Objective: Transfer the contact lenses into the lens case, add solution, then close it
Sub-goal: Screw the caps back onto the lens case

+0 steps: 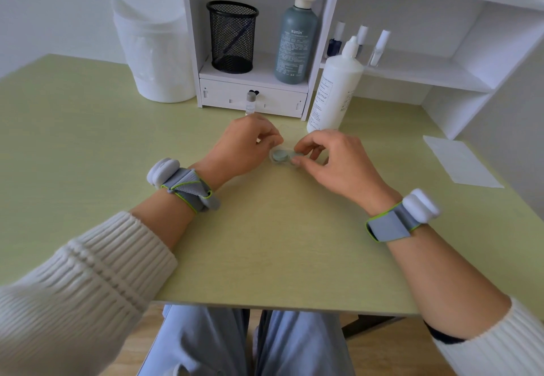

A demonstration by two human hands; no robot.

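Centrally: pale-green twin-cup plastic lens case (284, 157) flat on green desk (88, 128), likely for steadiness; right hand (332, 157) fingers (303, 147) pinch its right end; left hand (244, 143) fingers (275, 140) curled alongside, hold unclear.

Soft, even daylight (perhaps from the left), faint shadows, wide-angle bending at the edges, slight overall blur.

Lens case (284, 156) on table (88, 140) between hands — solution bottle (332, 93) behind, right
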